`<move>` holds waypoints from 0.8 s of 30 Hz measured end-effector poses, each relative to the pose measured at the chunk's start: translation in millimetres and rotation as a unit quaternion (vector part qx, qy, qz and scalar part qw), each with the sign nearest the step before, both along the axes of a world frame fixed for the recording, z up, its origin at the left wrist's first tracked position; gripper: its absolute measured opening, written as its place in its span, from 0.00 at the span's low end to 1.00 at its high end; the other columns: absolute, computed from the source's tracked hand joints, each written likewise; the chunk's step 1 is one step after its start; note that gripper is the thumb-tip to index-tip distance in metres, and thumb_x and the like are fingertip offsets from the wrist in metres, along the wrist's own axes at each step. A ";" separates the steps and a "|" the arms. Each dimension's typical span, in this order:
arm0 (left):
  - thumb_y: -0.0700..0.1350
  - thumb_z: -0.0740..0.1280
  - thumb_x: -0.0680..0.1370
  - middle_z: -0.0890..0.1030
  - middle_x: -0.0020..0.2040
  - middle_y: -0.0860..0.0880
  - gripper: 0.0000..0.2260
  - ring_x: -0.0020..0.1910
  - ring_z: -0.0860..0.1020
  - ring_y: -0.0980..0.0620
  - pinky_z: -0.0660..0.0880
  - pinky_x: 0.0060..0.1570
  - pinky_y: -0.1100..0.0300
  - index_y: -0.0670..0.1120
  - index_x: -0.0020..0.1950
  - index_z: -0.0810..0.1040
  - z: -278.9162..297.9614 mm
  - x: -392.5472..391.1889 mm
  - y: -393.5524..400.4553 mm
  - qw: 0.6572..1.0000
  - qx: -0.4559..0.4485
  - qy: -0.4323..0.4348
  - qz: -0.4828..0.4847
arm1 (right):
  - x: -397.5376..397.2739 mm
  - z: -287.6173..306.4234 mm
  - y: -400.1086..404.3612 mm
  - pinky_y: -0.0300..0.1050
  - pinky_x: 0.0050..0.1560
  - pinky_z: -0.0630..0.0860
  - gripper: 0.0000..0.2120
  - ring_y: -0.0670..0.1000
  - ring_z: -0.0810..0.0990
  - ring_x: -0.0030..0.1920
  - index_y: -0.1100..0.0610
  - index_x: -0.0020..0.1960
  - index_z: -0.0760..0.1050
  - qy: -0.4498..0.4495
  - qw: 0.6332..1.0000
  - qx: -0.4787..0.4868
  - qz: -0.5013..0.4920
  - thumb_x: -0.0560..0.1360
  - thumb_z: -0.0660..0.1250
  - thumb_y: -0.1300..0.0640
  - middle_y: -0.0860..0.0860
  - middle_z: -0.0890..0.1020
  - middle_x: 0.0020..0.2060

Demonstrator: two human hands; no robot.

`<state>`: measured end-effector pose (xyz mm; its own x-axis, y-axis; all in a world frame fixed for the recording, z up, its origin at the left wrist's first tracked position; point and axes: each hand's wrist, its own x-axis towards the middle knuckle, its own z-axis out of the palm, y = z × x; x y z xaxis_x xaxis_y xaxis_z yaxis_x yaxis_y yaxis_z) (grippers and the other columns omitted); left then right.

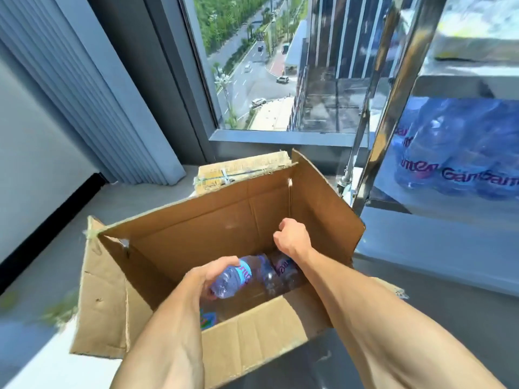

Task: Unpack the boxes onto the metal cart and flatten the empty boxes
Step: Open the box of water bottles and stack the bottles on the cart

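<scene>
An open cardboard box (196, 220) stands on the floor below me, flaps spread outward. Inside lie clear plastic water bottles with blue and pink labels. My left hand (209, 272) grips one bottle (236, 277) near its top, inside the box. My right hand (292, 238) reaches deeper in at the far right corner with its fingers curled; what it holds is hidden behind the hand. More bottles (280, 272) lie under it. The metal cart (376, 130) stands at the right, with wrapped bottle packs (460, 153) on its middle shelf.
A flattened piece of cardboard (241, 172) lies behind the box by the window sill. A large window (266, 66) fills the back, grey curtains (84, 94) hang at the left. The cart's lower shelf (438, 248) is bare shiny metal.
</scene>
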<state>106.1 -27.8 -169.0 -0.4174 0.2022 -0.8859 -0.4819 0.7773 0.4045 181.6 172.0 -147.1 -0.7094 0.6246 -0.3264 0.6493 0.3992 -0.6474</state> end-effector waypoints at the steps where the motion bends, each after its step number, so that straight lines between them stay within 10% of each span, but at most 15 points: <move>1: 0.59 0.67 0.71 0.82 0.33 0.47 0.17 0.27 0.79 0.51 0.72 0.26 0.67 0.44 0.45 0.79 20.1 1.5 0.7 0.998 0.048 -0.014 0.047 | 2.8 16.5 1.4 0.44 0.57 0.74 0.15 0.60 0.79 0.59 0.58 0.59 0.77 0.009 1.000 -0.007 -0.013 0.73 0.62 0.58 0.59 0.81 0.57; 8: 0.56 0.68 0.70 0.81 0.47 0.36 0.23 0.35 0.82 0.41 0.78 0.32 0.56 0.36 0.51 0.82 103.5 32.4 9.5 0.902 0.335 -0.105 0.251 | 13.9 121.8 13.0 0.46 0.56 0.73 0.16 0.61 0.79 0.57 0.58 0.50 0.80 0.108 0.987 -0.100 -0.060 0.76 0.60 0.48 0.59 0.82 0.53; 14: 0.53 0.65 0.66 0.80 0.45 0.35 0.27 0.36 0.79 0.38 0.78 0.36 0.52 0.36 0.58 0.75 132.0 80.6 28.9 0.867 0.406 -0.092 0.273 | 43.2 181.4 26.8 0.41 0.29 0.63 0.16 0.50 0.68 0.27 0.54 0.36 0.67 0.200 0.933 -0.289 -0.081 0.78 0.60 0.46 0.51 0.70 0.29; 24: 0.53 0.73 0.60 0.81 0.43 0.38 0.23 0.38 0.81 0.41 0.79 0.40 0.51 0.35 0.44 0.84 138.4 203.1 98.0 0.848 0.463 -0.116 0.229 | 160.7 210.0 71.9 0.46 0.47 0.70 0.07 0.53 0.74 0.46 0.56 0.47 0.72 0.211 0.950 -0.226 -0.043 0.75 0.68 0.54 0.56 0.76 0.45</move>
